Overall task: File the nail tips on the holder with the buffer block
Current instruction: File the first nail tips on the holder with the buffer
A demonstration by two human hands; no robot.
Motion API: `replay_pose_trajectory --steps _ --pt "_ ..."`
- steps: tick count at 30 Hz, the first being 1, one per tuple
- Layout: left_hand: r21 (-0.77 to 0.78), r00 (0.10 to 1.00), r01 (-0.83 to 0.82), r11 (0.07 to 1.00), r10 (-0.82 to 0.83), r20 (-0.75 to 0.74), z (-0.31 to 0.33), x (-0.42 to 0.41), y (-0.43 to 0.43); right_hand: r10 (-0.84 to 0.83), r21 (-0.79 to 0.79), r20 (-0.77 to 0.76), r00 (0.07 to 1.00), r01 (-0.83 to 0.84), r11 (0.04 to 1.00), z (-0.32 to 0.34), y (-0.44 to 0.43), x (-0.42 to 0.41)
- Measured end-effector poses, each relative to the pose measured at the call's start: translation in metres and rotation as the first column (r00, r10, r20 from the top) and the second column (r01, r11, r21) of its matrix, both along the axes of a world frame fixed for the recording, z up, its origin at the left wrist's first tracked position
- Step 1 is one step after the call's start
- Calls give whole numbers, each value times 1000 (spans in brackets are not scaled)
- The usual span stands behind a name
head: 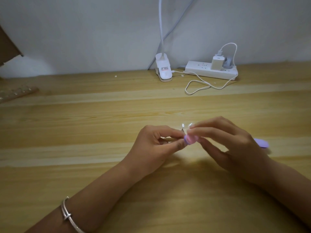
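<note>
Well in front of the power strip, the left hand pinched the holder of clear, glossy nail tips. The right hand had its fingers clamped on the pink-purple buffer block, just beside them.

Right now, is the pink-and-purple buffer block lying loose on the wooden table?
No, the right hand grips the pink-and-purple buffer block beside the clear nail tips, whose holder the left hand pinches.
</note>
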State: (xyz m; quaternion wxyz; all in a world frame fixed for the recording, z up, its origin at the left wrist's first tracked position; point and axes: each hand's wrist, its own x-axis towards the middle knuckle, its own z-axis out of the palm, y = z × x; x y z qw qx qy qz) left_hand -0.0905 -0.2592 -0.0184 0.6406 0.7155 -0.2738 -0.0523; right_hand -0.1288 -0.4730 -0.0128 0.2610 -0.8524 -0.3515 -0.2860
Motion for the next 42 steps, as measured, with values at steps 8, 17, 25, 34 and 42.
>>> replay_pose_trajectory --steps 8,17,25,34,42 --pt "-22 1000 -9 1000 8 -6 2 -2 1 72 -32 8 997 -72 997 -1 9 -5" --pt "-6 1000 -22 1000 22 -7 5 -4 2 84 -35 7 996 -83 996 1 11 -7" --pt "-30 1000 -15 999 15 0 4 -3 1 12 15 16 1000 -12 1000 2 3 -4" --pt "-74 999 13 997 -16 -39 3 -1 2 -16 34 31 999 14 999 5 1 -4" --pt "-120 991 18 993 -33 -130 3 -1 1 -68 24 60 996 67 997 6 -3 0"
